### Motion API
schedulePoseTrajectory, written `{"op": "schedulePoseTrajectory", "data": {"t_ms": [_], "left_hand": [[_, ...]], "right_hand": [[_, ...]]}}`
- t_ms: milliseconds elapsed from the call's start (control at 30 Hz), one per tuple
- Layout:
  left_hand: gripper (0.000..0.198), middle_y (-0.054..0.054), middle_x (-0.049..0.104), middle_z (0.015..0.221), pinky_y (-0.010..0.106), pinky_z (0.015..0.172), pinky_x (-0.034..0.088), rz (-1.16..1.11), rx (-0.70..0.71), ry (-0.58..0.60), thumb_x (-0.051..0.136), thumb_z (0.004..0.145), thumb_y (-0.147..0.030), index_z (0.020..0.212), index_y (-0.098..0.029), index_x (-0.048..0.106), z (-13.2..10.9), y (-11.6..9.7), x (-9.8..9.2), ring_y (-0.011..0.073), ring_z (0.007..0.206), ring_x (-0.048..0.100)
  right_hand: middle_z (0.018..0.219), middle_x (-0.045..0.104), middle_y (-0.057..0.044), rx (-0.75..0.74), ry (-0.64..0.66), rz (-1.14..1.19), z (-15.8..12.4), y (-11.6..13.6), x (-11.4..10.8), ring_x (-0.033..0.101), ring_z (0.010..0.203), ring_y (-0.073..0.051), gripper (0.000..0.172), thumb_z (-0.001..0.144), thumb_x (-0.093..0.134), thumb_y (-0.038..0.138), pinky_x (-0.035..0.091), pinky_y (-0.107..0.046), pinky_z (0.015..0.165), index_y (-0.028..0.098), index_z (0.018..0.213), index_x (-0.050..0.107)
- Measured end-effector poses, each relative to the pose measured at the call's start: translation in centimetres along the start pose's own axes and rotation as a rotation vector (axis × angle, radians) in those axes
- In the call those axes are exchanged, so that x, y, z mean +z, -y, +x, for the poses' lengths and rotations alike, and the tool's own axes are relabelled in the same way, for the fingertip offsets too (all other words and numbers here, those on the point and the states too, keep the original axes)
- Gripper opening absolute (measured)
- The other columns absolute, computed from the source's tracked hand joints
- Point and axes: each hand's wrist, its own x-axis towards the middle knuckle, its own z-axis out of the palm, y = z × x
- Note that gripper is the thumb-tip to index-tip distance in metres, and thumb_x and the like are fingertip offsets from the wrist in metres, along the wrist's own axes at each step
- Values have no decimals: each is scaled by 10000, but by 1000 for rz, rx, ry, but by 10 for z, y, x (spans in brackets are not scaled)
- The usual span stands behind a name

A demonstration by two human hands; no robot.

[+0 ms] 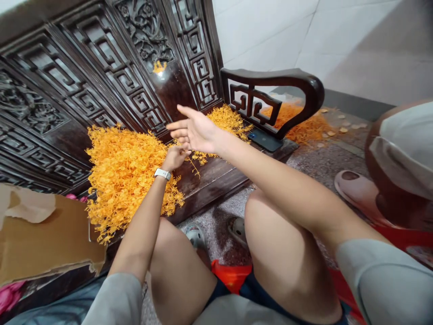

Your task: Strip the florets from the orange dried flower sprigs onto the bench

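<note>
My left hand (175, 158), with a white-banded watch on its wrist, is closed in a pinch at the right side of a big heap of orange artificial flower sprigs (126, 174). A thin orange sprig (194, 166) hangs from its fingertips over the wooden bench seat (213, 176). Just above and to the right, my right hand (199, 131) is open, its fingers stretched to the left and its thumb raised. Nothing shows in that palm. Beyond my right wrist lies a smaller pile of orange sprigs (225, 119), partly hidden by my forearm.
A dark phone (265, 140) lies by the bench's carved armrest (297, 79). The carved backrest (101, 58) rises behind the flowers. A cardboard box (50, 234) stands at left. More orange stems (297, 124) lie on the floor beyond the armrest. Another person's foot in a sandal (358, 192) is at right.
</note>
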Motion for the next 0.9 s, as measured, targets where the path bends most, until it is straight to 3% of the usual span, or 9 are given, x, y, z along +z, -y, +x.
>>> {"op": "schedulePoseTrajectory", "data": {"t_ms": [67, 133, 300, 433, 567, 700, 800, 900], "left_hand": [[291, 11, 618, 631, 264, 567, 393, 160, 72, 24, 944, 811, -269, 666, -165, 714, 0, -6, -2, 123, 584, 481], [322, -5, 592, 586, 261, 540, 316, 225, 123, -1, 914, 830, -356, 650, -176, 717, 1, -12, -4, 110, 535, 427], [383, 6, 651, 614, 251, 564, 396, 37, 103, -171, 959, 759, -476, 672, -178, 736, 3, -23, 2, 125, 562, 531], [340, 12, 689, 653, 243, 589, 450, -213, 57, -263, 971, 776, -417, 719, -174, 741, 4, -33, 12, 122, 588, 576], [285, 5, 712, 701, 229, 624, 485, -449, -10, -365, 937, 853, -332, 763, -179, 714, 3, -46, 21, 108, 615, 605], [286, 6, 725, 741, 221, 636, 498, -617, -71, -359, 948, 861, -289, 780, -179, 697, -1, -58, 27, 97, 631, 612], [259, 8, 744, 794, 230, 664, 524, -667, -87, -313, 929, 882, -275, 808, -185, 698, -4, -61, 28, 97, 650, 626], [247, -10, 719, 769, 233, 641, 496, -649, -105, -429, 876, 888, -155, 778, -189, 658, -1, -59, 26, 93, 631, 609]], "right_hand": [[723, 665, -48, 71, -132, -33, 9, -4, -16, 522, 595, -128, 342, 1076, 629, 459, 406, -236, 516, 139, 980, 701], [710, 644, -40, 70, -151, -111, 13, -8, -26, 492, 576, -113, 235, 1057, 634, 325, 366, -228, 506, 132, 940, 700], [712, 658, -38, 5, -133, -423, 8, -14, -36, 470, 543, -89, 133, 972, 690, 213, 337, -226, 503, 133, 868, 710], [706, 700, -43, 116, -79, -743, 9, -22, -45, 507, 512, -98, 173, 984, 703, 245, 380, -244, 498, 149, 840, 711], [643, 671, -28, 140, -132, -1054, 17, -34, -53, 527, 475, -104, 289, 988, 792, 305, 383, -257, 472, 156, 782, 653], [649, 666, 10, 34, -208, -958, 28, -41, -56, 558, 485, -102, 270, 1022, 794, 346, 396, -236, 485, 172, 898, 629], [602, 627, 17, -62, -297, -945, 36, -42, -57, 527, 486, -77, 341, 1109, 627, 220, 398, -213, 523, 169, 775, 586], [529, 566, 27, -60, -237, -930, 35, -37, -51, 486, 474, -74, 432, 1095, 536, 104, 384, -209, 527, 168, 668, 561]]}}
